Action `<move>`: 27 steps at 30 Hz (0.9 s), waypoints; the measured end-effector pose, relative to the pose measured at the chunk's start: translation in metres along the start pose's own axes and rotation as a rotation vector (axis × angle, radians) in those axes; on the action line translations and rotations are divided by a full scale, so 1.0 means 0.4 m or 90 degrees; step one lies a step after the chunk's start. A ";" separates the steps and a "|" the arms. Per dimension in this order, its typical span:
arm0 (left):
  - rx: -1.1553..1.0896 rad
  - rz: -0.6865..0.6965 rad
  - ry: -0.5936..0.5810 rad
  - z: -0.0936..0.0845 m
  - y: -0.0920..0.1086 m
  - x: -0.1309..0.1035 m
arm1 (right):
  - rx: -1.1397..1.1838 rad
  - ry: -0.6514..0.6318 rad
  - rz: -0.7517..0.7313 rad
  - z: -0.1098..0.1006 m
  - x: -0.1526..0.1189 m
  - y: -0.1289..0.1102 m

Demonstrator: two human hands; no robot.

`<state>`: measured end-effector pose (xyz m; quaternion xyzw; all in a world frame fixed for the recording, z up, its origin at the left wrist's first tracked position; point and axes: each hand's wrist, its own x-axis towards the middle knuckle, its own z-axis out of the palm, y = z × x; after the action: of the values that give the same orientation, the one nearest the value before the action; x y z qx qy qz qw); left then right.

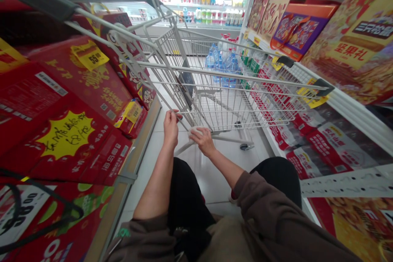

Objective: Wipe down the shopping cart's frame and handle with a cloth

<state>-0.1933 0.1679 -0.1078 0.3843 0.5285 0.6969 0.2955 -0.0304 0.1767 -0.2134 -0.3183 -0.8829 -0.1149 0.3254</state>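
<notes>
A metal shopping cart (221,125) stands crosswise in front of me, its wire basket reaching to the right. My left hand (171,129) is closed at a low bar on the cart's near side. A small dark and red piece shows by its fingertips; I cannot make out what it is. Just to the right, my right hand (203,139) presses a pale, crumpled cloth (193,131) against the lower cart frame. Its fingers are bent over the cloth and partly hide it. Both forearms reach forward between my bent knees.
Red gift boxes (80,139) with yellow price tags are stacked close on the left. At the right, a shelf (353,102) carries snack boxes above packs of bottled drinks. Large water bottles (225,65) stand on the floor beyond the cart, before a refrigerated display (196,0).
</notes>
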 end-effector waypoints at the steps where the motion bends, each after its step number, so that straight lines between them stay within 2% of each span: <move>1: -0.001 0.003 0.006 0.002 -0.002 -0.002 | 0.001 0.022 0.001 -0.008 0.007 0.000; 4: 0.000 0.008 0.027 0.009 -0.010 -0.010 | 0.006 0.087 -0.024 -0.035 0.070 0.003; 7: 0.002 0.011 0.042 0.016 -0.013 -0.015 | 0.011 0.085 -0.050 -0.047 0.111 0.015; 11: 0.000 0.017 0.069 0.018 -0.014 -0.015 | 0.007 0.038 -0.053 -0.050 0.048 0.027; 14: 0.004 0.017 0.097 0.020 -0.018 -0.014 | 0.001 0.052 -0.050 -0.070 0.002 0.034; 19: 0.031 0.017 0.173 0.032 -0.020 -0.008 | 0.000 0.121 -0.059 -0.106 0.033 0.077; 21: 0.046 0.014 0.201 0.035 -0.016 -0.003 | 0.006 0.105 -0.025 -0.104 0.024 0.103; 23: 0.062 0.009 0.219 0.037 -0.010 0.001 | 0.006 0.078 -0.002 -0.098 -0.014 0.123; 25: 0.077 0.004 0.235 0.043 -0.001 -0.005 | -0.002 0.056 0.004 -0.097 -0.059 0.132; 27: 0.109 0.026 0.285 0.060 0.012 -0.026 | -0.005 0.052 0.003 -0.107 -0.078 0.131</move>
<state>-0.1675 0.1704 -0.1019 0.2545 0.6301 0.7232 0.1231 0.0426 0.1842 -0.2015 -0.3169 -0.8677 -0.1304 0.3600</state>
